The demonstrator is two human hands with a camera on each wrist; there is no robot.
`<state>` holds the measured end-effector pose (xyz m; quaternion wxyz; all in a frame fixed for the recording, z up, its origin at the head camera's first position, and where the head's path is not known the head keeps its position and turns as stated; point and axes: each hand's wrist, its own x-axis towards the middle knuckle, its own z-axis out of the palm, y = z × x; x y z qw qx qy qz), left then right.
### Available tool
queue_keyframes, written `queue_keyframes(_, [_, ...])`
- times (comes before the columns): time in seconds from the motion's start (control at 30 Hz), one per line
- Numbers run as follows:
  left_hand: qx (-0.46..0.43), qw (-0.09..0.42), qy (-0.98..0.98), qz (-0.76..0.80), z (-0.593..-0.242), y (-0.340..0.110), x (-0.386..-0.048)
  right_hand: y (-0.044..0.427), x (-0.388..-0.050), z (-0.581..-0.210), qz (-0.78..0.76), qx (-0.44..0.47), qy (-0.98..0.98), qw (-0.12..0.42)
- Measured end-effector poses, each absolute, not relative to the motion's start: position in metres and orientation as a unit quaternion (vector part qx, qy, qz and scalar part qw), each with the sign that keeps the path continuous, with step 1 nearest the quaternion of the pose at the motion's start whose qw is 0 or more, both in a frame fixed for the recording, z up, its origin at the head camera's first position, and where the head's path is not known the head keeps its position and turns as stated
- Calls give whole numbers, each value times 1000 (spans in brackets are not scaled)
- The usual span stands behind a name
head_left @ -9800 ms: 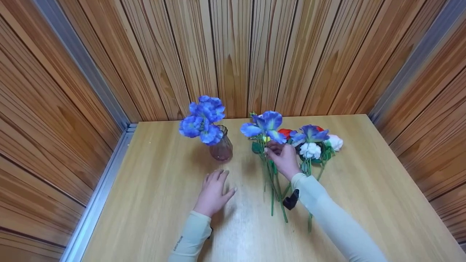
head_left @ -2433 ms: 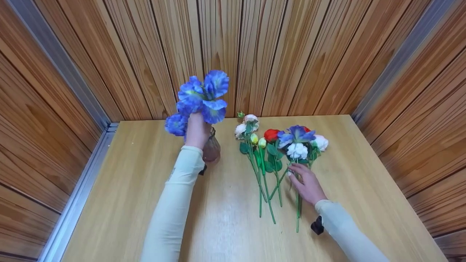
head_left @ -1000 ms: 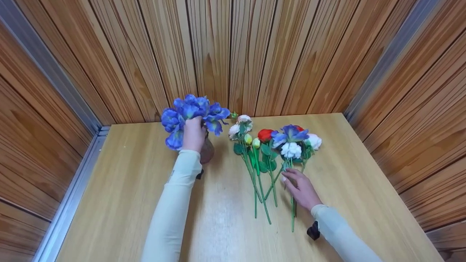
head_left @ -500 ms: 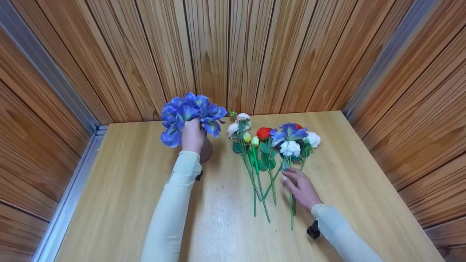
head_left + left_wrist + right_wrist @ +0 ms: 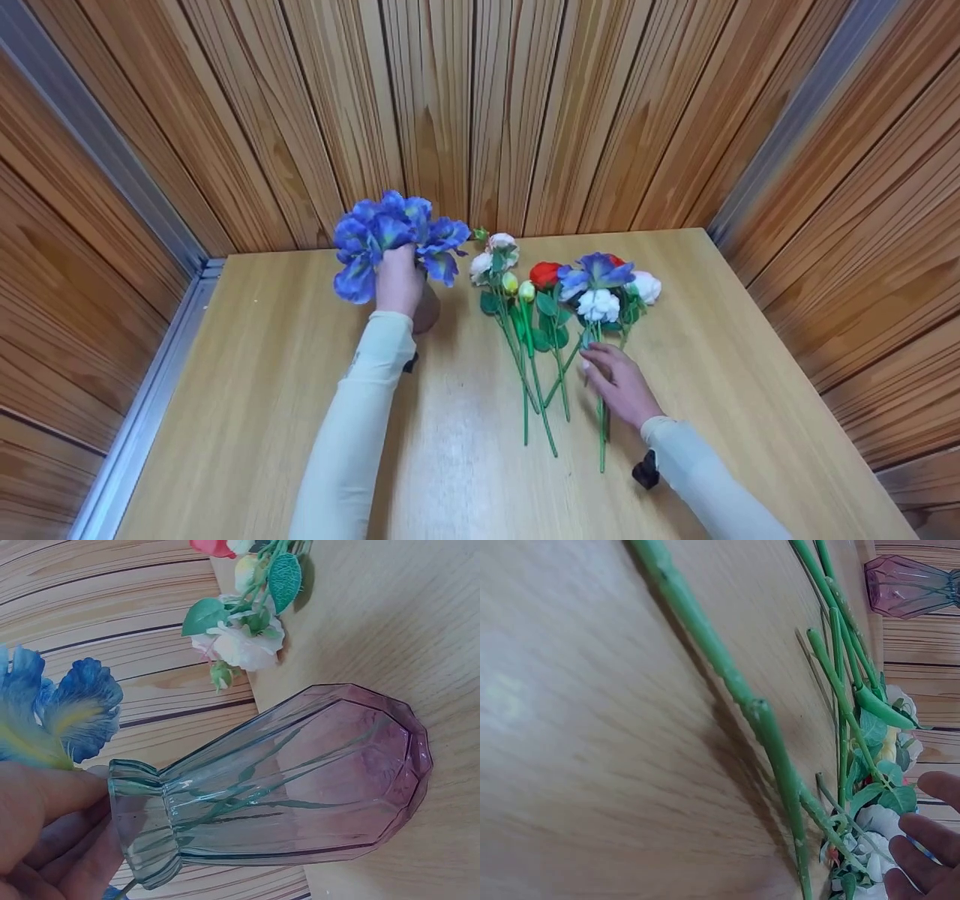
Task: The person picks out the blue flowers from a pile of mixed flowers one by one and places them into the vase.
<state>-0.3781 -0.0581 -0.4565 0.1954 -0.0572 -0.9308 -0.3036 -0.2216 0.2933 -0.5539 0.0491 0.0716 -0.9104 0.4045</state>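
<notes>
My left hand [image 5: 397,285] grips blue irises [image 5: 375,229] just below their blooms, at the mouth of a glass vase [image 5: 428,312]. In the left wrist view, the fingers [image 5: 56,791] curl at the rim of the vase [image 5: 330,772], which is clear at the neck and purple towards the base. Several green stems stand inside it. My right hand [image 5: 622,386] hovers or rests, loosely bent, by the stems under another blue iris [image 5: 598,271] and a white flower [image 5: 598,306]. In the right wrist view its fingers [image 5: 922,862] are spread and hold nothing.
Between the hands lie pale pink roses [image 5: 501,259], yellow-green buds [image 5: 526,291] and a red flower [image 5: 544,274], stems pointing towards me. A pale flower [image 5: 645,288] lies farther right. Wooden panel walls [image 5: 442,112] enclose the table [image 5: 262,412].
The left hand, earlier flat near the table, came to hold irises above the vase and has lowered them to its mouth. The right hand let go of an iris. Over the last half second, almost nothing moved.
</notes>
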Motion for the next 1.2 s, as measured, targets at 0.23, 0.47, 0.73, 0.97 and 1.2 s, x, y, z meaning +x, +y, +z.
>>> queue_keyframes(0.23, [-66,186,-931,-307,-450,-58,-371,295,-225,-552,389,82,-916,60])
queue_keyframes(0.47, [-111,202,-919,-320,-448,-60,-351,297,-231,-546,390,91,-913,75])
queue_keyframes(0.73, [-143,203,-913,-324,-444,-60,-327,295,-234,-539,396,94,-910,73])
queue_keyframes(0.97, [-140,164,-923,-320,-439,-59,-306,293,-236,-536,393,86,-914,54])
queue_keyframes(1.2, [-197,213,-912,-289,-447,-64,-286,293,-240,-535,386,87,-917,52])
